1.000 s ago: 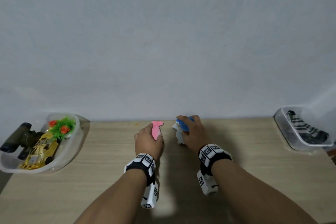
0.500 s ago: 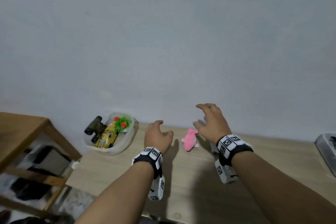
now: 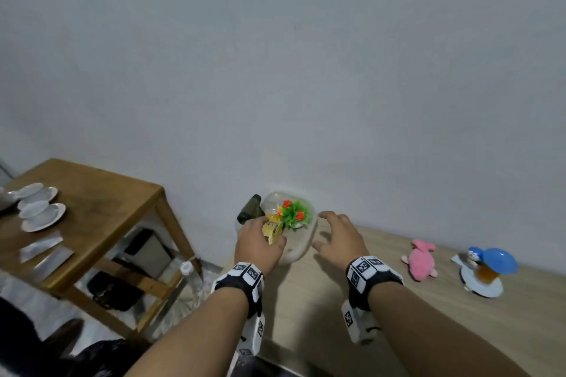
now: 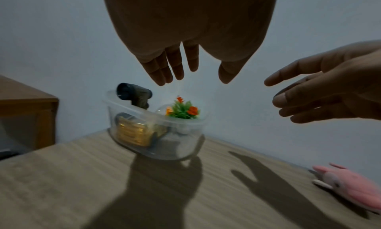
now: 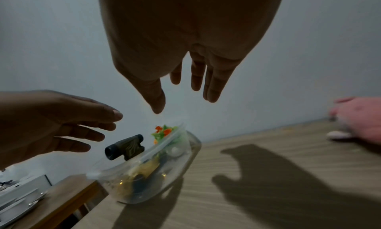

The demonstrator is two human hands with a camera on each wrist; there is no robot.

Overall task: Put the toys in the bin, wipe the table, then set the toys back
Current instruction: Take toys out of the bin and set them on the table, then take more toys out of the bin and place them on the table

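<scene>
left hand | empty, fingers apart, now over bin; right hand | likewise, beside it

I can read no text, label or number here; the wrist bands carry only black-and-white marker patterns.
</scene>
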